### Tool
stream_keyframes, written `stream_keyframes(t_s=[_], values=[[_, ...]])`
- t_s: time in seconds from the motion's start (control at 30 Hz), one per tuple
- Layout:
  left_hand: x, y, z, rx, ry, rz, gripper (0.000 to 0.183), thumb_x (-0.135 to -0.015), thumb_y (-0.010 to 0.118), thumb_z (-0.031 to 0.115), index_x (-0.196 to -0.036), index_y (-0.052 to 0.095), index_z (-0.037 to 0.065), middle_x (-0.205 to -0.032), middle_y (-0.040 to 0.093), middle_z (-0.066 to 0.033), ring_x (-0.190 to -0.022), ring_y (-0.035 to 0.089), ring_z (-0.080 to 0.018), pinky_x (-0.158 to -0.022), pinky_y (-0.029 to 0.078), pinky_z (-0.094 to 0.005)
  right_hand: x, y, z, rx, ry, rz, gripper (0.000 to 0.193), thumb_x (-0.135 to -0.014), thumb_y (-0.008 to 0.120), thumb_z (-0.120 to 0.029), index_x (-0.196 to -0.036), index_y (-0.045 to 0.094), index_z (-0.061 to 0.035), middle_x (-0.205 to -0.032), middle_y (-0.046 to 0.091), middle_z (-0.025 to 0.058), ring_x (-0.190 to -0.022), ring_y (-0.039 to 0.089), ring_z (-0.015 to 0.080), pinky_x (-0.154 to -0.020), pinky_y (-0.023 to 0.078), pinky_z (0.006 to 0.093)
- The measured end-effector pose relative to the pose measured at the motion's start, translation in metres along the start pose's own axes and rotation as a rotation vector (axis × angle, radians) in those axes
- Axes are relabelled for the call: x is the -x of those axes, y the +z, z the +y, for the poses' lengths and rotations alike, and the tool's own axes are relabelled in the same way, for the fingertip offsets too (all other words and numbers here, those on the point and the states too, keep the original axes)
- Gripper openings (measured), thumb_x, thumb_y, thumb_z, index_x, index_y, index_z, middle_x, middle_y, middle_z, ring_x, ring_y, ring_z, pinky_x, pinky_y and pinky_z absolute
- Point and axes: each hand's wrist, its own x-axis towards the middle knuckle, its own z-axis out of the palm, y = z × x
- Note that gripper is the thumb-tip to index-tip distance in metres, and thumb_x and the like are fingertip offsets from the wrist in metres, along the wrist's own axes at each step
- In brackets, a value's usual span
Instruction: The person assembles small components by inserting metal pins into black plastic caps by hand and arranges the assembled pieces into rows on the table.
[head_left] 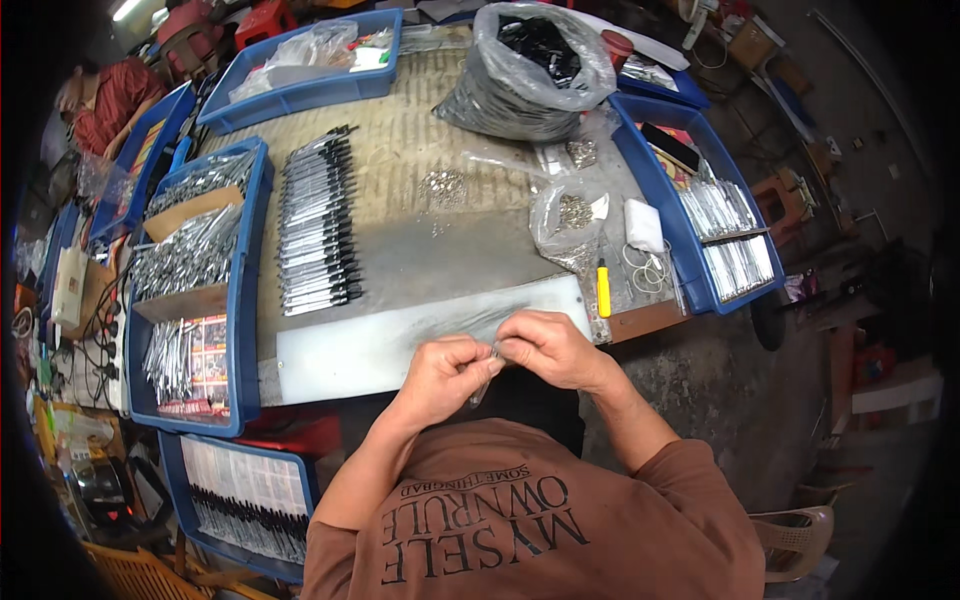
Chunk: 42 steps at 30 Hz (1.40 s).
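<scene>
Above the near edge of a white board [335,355], my two hands meet. My left hand [448,378] is closed around a thin silvery rod [478,397], whose lower end sticks out below the fingers. Thumb and fingers of my right hand [550,347] pinch together at the rod's upper end; what they hold there is too small to make out. Farther back on the left, a neat row of slim silvery rods with black ends [318,220] lies on the table [400,240]. Small metal parts [443,188] are heaped near the table's middle.
Left stands a blue crate [255,300] of metal rods; a lower blue tray [310,480] holds black-ended rods. A plastic sack [510,110] of black parts stands at the back. Right are a bag of small parts [572,215], a yellow-handled tool [603,290] and a blue bin [715,290].
</scene>
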Motion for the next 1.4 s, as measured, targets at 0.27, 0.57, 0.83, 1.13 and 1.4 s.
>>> stream_keyframes(t_s=[0.27,0.57,0.83,1.13,1.4], values=[[-0.006,0.001,-0.001,0.045,-0.102,-0.129,0.011,-0.081,0.062,0.007,-0.078,0.060,-0.003,-0.064,0.052,0.0005,-0.058,0.046,-0.0056,-0.050,0.038,-0.0223,0.001,0.000,0.003,-0.036,0.014,0.055,0.013,-0.079,0.057,-0.011,-0.076,0.054,0.0010,-0.066,0.055,0.0128,-0.062,0.055,0.0283,-0.056,0.042,0.0357],[-0.019,0.023,-0.008,-0.623,0.424,0.341,0.010,-0.079,0.059,0.004,-0.089,0.057,0.002,-0.070,0.055,-0.0126,-0.058,0.054,-0.0265,-0.052,0.042,-0.0324,-0.003,0.025,0.007,-0.226,0.303,0.462,0.020,-0.083,0.057,-0.012,-0.070,0.053,0.0025,-0.055,0.050,0.0062,-0.053,0.040,0.0056,-0.045,0.035,0.0266],[-0.027,0.007,-0.013,-0.992,0.572,0.366,0.010,-0.073,0.062,0.007,-0.078,0.053,0.006,-0.058,0.048,-0.0073,-0.049,0.053,-0.0258,-0.045,0.041,-0.0349,-0.010,0.018,0.026,-0.262,0.316,0.285,0.020,-0.084,0.056,-0.016,-0.074,0.054,0.0010,-0.058,0.051,0.0032,-0.056,0.044,0.0073,-0.050,0.038,0.0262],[-0.034,-0.004,-0.038,-1.086,0.513,0.354,0.012,-0.074,0.062,0.010,-0.076,0.051,0.006,-0.058,0.049,-0.0067,-0.049,0.054,-0.0248,-0.043,0.043,-0.0349,-0.137,-0.161,0.056,0.367,0.017,0.644,0.022,-0.078,0.057,-0.020,-0.089,0.059,-0.0001,-0.082,0.062,0.0165,-0.078,0.061,0.0295,-0.067,0.046,0.0355],[-0.035,-0.006,-0.040,-1.092,0.512,0.352,0.013,-0.074,0.062,0.012,-0.075,0.050,0.007,-0.058,0.049,-0.0060,-0.048,0.053,-0.0236,-0.043,0.043,-0.0341,-0.229,-0.182,0.081,0.905,0.337,0.363,0.020,-0.076,0.054,-0.015,-0.091,0.061,-0.0029,-0.090,0.062,0.0213,-0.091,0.058,0.0358,-0.078,0.046,0.0446]])
